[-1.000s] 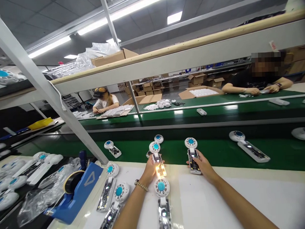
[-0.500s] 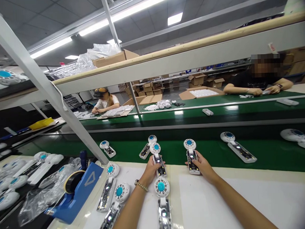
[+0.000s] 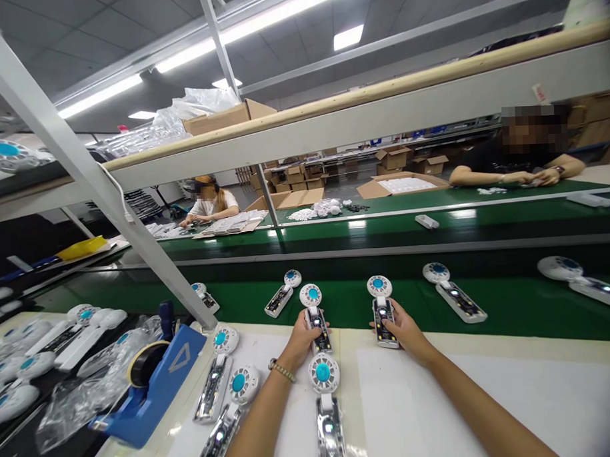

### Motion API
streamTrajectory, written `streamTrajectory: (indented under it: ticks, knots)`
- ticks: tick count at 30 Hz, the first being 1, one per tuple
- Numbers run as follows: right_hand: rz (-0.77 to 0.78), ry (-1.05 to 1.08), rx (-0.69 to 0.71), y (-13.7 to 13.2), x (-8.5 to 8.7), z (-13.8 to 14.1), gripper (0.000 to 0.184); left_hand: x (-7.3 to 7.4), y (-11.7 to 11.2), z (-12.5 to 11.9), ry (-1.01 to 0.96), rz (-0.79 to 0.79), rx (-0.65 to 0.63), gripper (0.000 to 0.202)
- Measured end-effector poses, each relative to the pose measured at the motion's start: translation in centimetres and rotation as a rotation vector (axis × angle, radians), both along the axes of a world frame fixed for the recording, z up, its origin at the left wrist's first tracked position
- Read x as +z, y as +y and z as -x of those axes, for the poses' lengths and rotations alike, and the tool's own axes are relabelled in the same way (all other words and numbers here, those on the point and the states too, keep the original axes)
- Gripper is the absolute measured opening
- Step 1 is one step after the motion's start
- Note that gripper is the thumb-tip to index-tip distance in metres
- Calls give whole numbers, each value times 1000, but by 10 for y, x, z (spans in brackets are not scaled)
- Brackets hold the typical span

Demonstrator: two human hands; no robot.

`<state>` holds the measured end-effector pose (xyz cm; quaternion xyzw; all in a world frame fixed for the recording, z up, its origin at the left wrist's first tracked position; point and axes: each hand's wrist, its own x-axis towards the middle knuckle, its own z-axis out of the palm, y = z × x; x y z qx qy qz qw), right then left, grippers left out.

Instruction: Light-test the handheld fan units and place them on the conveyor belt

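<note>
My left hand is closed round the body of a small white handheld fan with a blue hub. My right hand grips another handheld fan, its thumb on the exposed circuit board. Both fans are upright over the near edge of the green belt, with a small light glowing on each board. Just below my left hand, a similar fan lies on the white work surface. Two more fans, one of them a fan with a lit board, lie left of my left forearm.
A blue tape dispenser stands at left, beside fans and plastic bags. Several fans lie on the belt, including one at right. A slanted white post and a shelf cross the view. Two people sit opposite.
The fans on the near belt have shifted left, while a white shell on the far belt has moved right. My hands stay nearly still with their fans.
</note>
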<state>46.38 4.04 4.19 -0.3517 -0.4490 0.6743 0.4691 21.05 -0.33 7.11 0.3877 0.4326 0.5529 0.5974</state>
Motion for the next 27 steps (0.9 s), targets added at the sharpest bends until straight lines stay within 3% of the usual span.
streamTrajectory:
  ticks: [14, 27]
  knots:
    - [-4, -8, 2, -3, 4, 0, 95, 10, -4, -3, -12, 53, 12, 54]
    - [-10, 64, -9, -7, 12, 0, 84, 2, 0, -2, -82, 22, 30, 53]
